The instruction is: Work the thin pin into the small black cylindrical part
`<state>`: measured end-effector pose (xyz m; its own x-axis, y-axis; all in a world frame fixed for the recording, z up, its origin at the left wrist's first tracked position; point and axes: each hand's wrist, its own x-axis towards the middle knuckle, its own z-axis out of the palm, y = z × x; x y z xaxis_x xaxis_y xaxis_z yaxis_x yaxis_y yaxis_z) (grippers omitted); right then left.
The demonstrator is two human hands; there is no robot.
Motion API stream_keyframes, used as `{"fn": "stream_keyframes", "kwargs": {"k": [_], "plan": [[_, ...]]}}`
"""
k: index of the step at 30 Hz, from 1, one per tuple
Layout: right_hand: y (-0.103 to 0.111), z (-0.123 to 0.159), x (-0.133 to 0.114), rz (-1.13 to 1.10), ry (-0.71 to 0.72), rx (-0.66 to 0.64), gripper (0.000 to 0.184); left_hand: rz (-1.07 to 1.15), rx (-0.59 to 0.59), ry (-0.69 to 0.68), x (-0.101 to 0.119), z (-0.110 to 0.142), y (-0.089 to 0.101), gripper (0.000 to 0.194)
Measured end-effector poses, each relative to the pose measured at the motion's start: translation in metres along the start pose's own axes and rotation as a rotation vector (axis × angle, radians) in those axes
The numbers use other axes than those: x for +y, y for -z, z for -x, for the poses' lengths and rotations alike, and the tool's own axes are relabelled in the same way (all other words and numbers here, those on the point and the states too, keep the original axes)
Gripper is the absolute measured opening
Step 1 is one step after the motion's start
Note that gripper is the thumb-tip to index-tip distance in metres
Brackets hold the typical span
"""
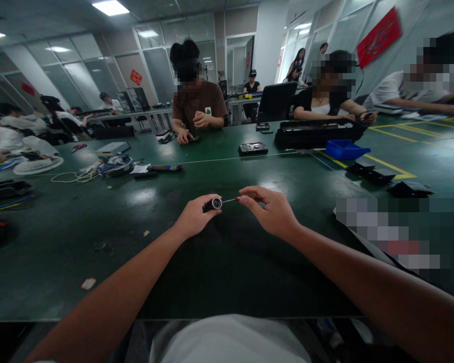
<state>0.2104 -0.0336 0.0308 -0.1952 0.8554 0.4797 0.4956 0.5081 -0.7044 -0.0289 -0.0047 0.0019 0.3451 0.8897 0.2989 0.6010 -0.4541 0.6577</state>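
Note:
Above the dark green table (227,262) my left hand (194,218) is closed round a small black cylinder with a shiny round end (213,203). My right hand (269,209) pinches the near end of a thin metal pin or bit (230,200) between thumb and fingers. The pin's tip points at the cylinder's shiny end and sits just beside it. Both hands hover a little above the table, about level with each other.
A black device (252,148) and a blue bin (345,149) lie farther back, with black parts (371,173) to the right. Cables, a screwdriver (165,168) and a white fan (38,165) lie at the left. Several people sit across the table.

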Motion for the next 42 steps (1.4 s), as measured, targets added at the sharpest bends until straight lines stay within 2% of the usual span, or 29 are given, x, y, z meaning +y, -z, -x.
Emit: {"fn": "stream_keyframes", "kwargs": {"k": [19, 31, 34, 37, 40, 42], "plan": [[0.001, -0.005, 0.003, 0.022, -0.103, 0.115, 0.031, -0.068, -0.040, 0.005, 0.005, 0.000, 0.000, 0.038], [0.002, -0.007, 0.008, 0.039, -0.194, 0.078, 0.041, -0.079, -0.025, 0.005, 0.009, 0.000, 0.002, 0.037], [0.001, -0.006, 0.006, -0.012, -0.161, 0.039, 0.033, -0.090, -0.012, 0.011, 0.008, 0.000, 0.003, 0.037], [0.001, -0.003, 0.003, -0.073, -0.059, -0.039, 0.022, -0.096, 0.008, -0.003, 0.005, 0.000, 0.003, 0.038], [0.001, -0.001, 0.001, -0.028, 0.029, -0.101, 0.020, -0.094, 0.015, -0.015, 0.003, 0.000, 0.003, 0.038], [0.001, -0.001, 0.000, 0.026, 0.037, -0.131, 0.022, -0.095, 0.014, -0.017, 0.004, 0.000, 0.003, 0.037]]}}
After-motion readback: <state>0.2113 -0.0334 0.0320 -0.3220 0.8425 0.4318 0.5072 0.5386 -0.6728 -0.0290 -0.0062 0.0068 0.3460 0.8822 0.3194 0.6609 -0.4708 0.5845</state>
